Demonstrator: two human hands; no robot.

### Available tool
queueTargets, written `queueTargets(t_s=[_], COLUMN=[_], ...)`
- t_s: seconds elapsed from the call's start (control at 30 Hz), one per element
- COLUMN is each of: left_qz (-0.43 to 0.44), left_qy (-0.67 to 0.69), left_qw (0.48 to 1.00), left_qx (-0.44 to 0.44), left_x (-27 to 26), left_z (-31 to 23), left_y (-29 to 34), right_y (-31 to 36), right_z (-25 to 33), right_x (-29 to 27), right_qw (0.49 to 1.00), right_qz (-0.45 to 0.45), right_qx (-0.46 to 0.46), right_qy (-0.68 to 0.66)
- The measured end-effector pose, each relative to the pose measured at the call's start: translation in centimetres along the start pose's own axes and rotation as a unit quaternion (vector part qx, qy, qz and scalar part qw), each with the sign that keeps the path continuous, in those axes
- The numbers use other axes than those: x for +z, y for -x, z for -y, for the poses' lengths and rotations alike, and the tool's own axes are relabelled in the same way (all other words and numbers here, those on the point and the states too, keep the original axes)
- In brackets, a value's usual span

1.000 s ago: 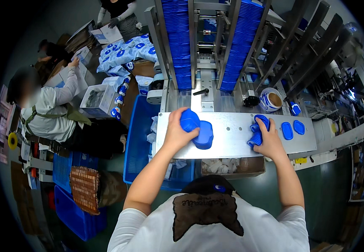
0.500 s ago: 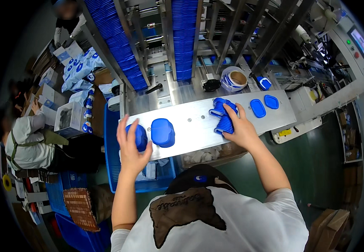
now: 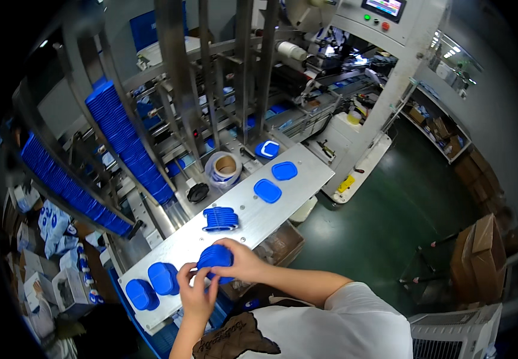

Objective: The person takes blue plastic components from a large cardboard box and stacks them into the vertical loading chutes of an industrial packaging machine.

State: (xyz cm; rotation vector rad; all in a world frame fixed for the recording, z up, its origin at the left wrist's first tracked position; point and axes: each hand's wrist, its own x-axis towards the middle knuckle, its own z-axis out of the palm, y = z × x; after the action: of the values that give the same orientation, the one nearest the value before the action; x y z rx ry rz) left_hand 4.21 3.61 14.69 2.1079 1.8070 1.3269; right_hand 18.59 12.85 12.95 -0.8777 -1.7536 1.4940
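Note:
Both my hands are on a stack of thin blue rounded-square pieces over the near edge of the metal shelf. My right hand wraps round its right side. The fingers of my left hand are closed against its lower left side. To the left stand two neat blue stacks, a nearer one and one farther left. Behind my hands lies a tipped, fanned bundle of the same pieces. Two flat blue pieces, one and another, lie toward the right end.
Beyond the shelf rises a machine with metal uprights holding tall columns of blue pieces. A tape roll and a black knob sit behind the shelf. A control panel is at the top right. Cardboard boxes stand on the right.
My view has swung to the right. My left hand has left the stacks on the left and joined my right hand, which has lifted one bundle away from the other.

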Motion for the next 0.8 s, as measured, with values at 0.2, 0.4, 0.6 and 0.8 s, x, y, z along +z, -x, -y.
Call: queueTargets(t_s=[0.2,0.4,0.6,0.8], left_qz=[-0.007,-0.028,-0.12,-0.234], left_qy=[-0.105,-0.04,-0.077,-0.131], left_qw=[0.993,0.998,0.975,0.931], left_qx=[0.06,0.034,-0.172,-0.249], left_x=[-2.8,-5.0,-7.5,-5.9], left_z=[-0.3,0.3,1.1,1.0], left_y=[0.2,4.7,12.2,17.8], right_y=[-2.0,-10.0,-24.1,-33.6], right_z=[0.7,9.0,32.0,37.2], right_x=[2.4,0.0,0.7,2.1], right_qw=[0.968,0.885,0.684,0.561], right_qz=[0.049,0.02,-0.2,-0.321], right_qx=[0.061,0.003,-0.69,-0.57], right_qy=[-0.238,-0.465,0.126,0.507])
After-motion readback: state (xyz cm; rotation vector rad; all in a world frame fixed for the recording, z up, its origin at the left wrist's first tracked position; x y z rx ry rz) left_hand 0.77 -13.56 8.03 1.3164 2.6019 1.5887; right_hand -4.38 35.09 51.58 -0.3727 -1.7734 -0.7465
